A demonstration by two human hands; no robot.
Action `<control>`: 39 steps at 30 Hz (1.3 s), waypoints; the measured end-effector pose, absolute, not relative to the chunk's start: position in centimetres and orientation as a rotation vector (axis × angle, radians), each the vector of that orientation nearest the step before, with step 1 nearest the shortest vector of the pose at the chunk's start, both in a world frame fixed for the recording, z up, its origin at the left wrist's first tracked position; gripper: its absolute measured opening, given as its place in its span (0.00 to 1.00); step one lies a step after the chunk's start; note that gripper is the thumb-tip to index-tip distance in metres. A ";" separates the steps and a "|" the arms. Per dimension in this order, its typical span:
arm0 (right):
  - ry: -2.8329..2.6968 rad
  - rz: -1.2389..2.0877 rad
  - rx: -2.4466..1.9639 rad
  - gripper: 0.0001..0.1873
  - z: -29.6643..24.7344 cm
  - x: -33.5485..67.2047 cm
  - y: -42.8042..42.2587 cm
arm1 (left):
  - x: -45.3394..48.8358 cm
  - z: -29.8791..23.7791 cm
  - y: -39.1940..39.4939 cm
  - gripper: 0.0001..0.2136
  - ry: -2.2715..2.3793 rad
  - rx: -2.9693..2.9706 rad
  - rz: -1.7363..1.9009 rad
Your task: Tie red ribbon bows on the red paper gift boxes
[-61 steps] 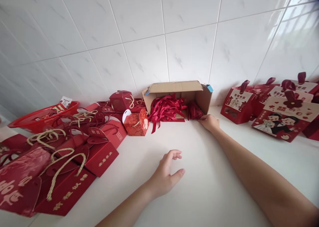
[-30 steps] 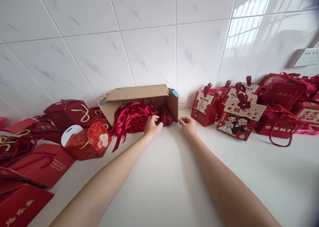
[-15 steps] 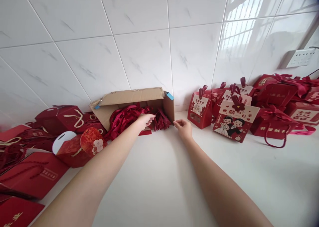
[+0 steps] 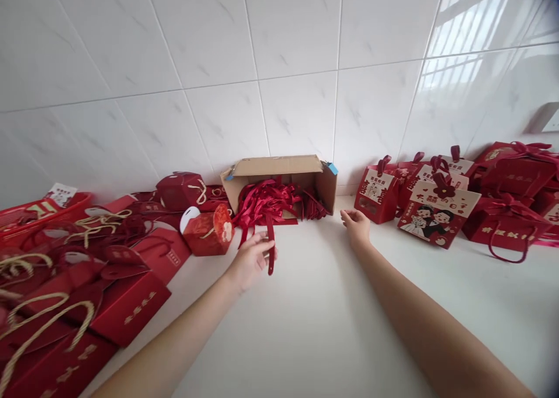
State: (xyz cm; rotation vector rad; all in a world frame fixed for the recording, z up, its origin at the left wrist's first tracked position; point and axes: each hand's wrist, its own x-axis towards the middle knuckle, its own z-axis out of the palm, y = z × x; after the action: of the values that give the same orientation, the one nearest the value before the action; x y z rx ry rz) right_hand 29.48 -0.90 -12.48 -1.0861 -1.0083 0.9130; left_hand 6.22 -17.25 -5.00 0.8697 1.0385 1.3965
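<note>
A dark red strap (image 4: 271, 248) with a small hole at its lower end stands up between the thumb and fingers of my left hand (image 4: 252, 259). This hand is just in front of an open cardboard box (image 4: 279, 164) lying on its side. Loose red ribbons (image 4: 264, 199) spill from the box's left part, and a bundle of dark red straps (image 4: 313, 205) lies in its right part. My right hand (image 4: 356, 226) rests by the table just right of the box, fingers curled together, with nothing visible in them.
Red gift boxes with cord handles (image 4: 135, 305) crowd the left side, with a red basket (image 4: 48, 217) behind them. On the right stand more red gift boxes (image 4: 379, 197), one showing a cartoon couple (image 4: 437, 215). A white tiled wall (image 4: 301, 113) rises behind the white tabletop (image 4: 297, 322).
My left hand has drawn back out of the box towards me with a strap in it. My right hand is now slightly apart from the box's edge. The view has turned left.
</note>
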 end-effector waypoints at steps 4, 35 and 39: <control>-1.017 1.091 -1.049 0.22 -12.4 28.5 -7.6 | 6.1 -6.2 -21.7 0.07 1.070 0.800 1.408; -1.355 1.404 -0.717 0.04 -6.7 27.9 -23.2 | 10.3 -6.4 -28.7 0.27 1.000 1.753 0.917; -1.341 1.430 -0.745 0.05 -6.7 27.7 -23.3 | 10.1 -6.7 -28.5 0.27 0.999 1.795 0.884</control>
State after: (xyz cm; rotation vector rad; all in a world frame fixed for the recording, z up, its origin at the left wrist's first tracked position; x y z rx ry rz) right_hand 27.73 -23.28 -6.70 -0.7448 -1.3409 1.4299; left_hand 10.10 -28.51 -6.74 1.7953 0.9990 0.8842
